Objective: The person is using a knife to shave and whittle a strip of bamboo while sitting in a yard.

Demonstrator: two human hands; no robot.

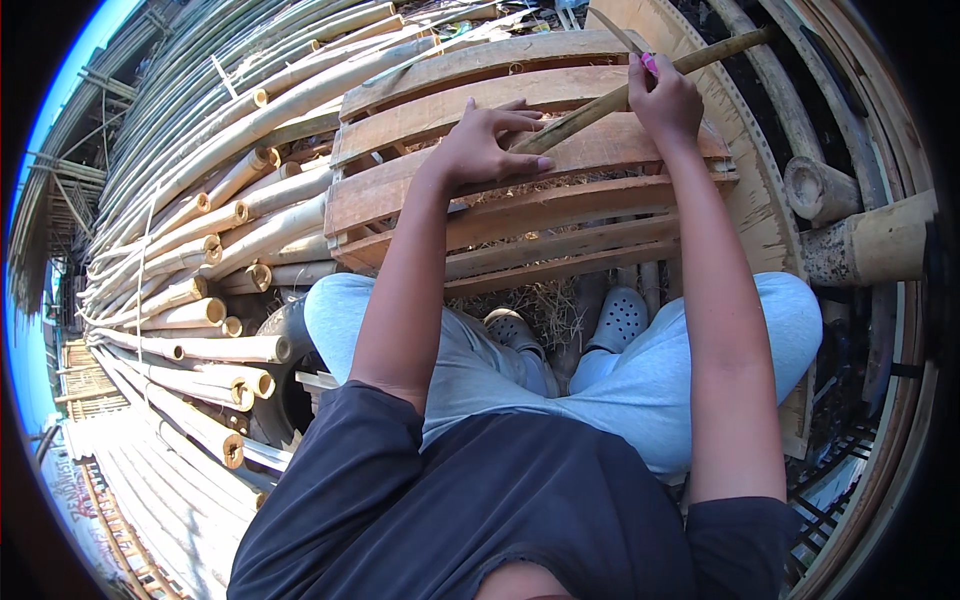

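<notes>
A long bamboo stick (pixel 585 115) slants over a slatted wooden crate (pixel 430 120), its far end to the upper right. My left hand (pixel 487 146) holds the stick's near end, fingers over it and thumb below. Higher up, my right hand (pixel 664 98) is closed against the same stick. A bright pink handle-like part (pixel 650 65) shows at its fingers, and a thin curved knife-like blade (pixel 614 28) reaches up and left from there. Most of the handle is hidden in the fist.
Stacked bamboo poles (pixel 215 215) fill the left side, by a dark tyre (pixel 287 325). A curved plywood-like board (pixel 745 200) stands right of the crate, with thick bamboo (pixel 870 245) beyond. My clogs (pixel 620 318) rest on straw-strewn ground below.
</notes>
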